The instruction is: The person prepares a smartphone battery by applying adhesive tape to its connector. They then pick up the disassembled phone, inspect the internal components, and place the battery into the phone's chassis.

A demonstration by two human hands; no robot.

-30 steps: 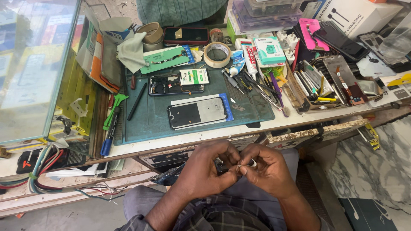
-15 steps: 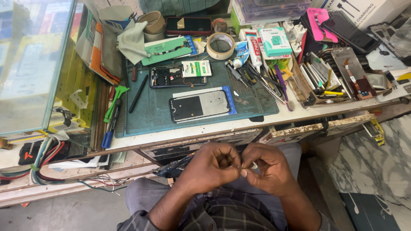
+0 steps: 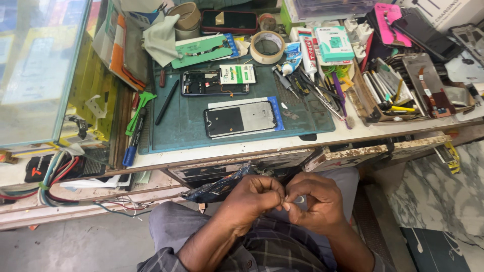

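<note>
At the bottom middle of the frame, the left hand (image 3: 252,199) and the right hand (image 3: 317,204) were curled in close together over the lap, with fingertips touching. Both hands pinched one tiny pale part (image 3: 298,200) between them. It was too small to tell what it was. A dark blue crumpled sheet (image 3: 222,187) lay just beside the left hand, near the tabletop's edge.

To do this well, I think the pinch should be soft but firm, with the hands kept low over the lap, so a dropped bit would land on cloth and not the floor. Small, slow finger moves looked safest.

Further up, on the white worn tabletop (image 3: 322,137), lay a dark green rubber work mat (image 3: 186,131). In the middle of the frame a black flat phone screen panel (image 3: 241,119) rested on the mat. Just above it sat an opened black phone (image 3: 214,82) with its insides showing. At the upper middle stood a pale ring of sticky tape (image 3: 267,47). On the right, a brown tray of thin metal tools (image 3: 393,93) was packed full.
</note>
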